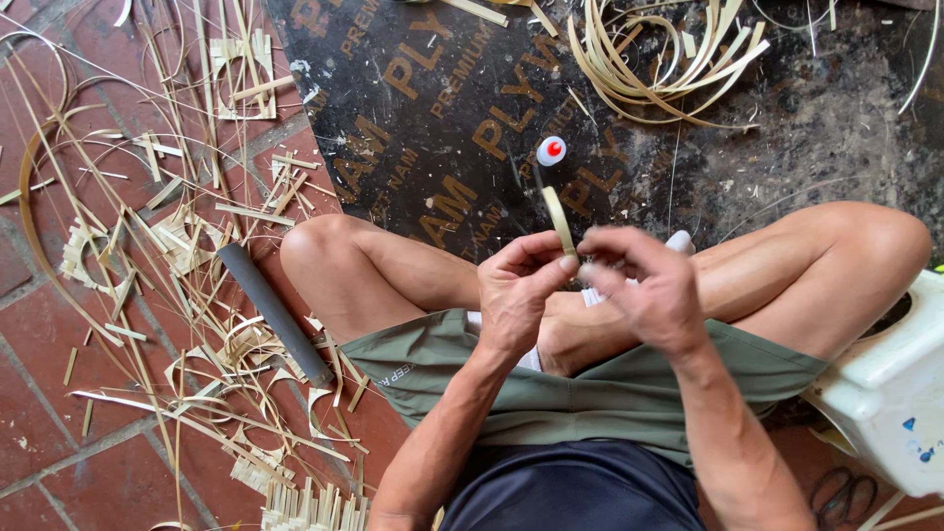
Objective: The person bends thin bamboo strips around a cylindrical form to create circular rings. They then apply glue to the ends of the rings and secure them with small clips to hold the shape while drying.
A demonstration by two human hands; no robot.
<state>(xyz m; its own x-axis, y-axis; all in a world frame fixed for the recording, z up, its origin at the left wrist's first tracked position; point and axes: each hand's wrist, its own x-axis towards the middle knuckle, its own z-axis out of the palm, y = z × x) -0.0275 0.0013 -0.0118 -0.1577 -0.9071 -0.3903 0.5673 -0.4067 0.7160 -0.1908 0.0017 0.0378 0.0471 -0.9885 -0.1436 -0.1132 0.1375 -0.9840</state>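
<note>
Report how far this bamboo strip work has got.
Done: cut offcuts litter the brick floor, so much trimming is behind. In hand: left hand and right hand pinch one thin strip upright together. Left: a bundle of curled strips lies unused on the black board.

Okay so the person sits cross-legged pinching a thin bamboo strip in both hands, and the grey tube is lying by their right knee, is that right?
Not quite. The head view shows the grey tube lying on the floor by the person's left knee, not the right. The rest holds: seated cross-legged, the left hand and right hand pinch a thin bamboo strip between them.
</note>
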